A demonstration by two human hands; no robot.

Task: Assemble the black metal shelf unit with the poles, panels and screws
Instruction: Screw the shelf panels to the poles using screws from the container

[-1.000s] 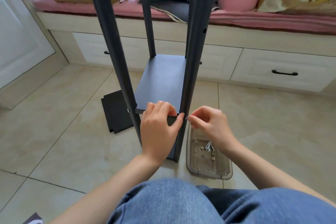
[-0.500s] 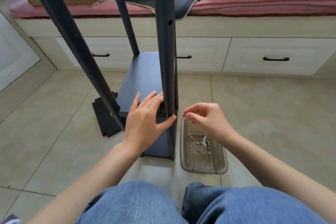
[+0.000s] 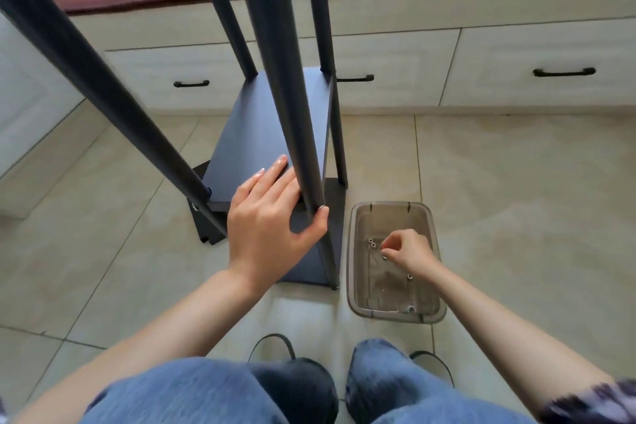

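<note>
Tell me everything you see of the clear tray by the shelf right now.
The tray is a rectangular, smoky-clear plastic bin with rounded corners and a raised rim. It sits flat on the tile floor, just right of the shelf's near right pole, apart from it. A few small screws lie scattered on its bottom. The right hand reaches into it, fingertips pinched together over the screws; whether it holds one cannot be told.
</note>
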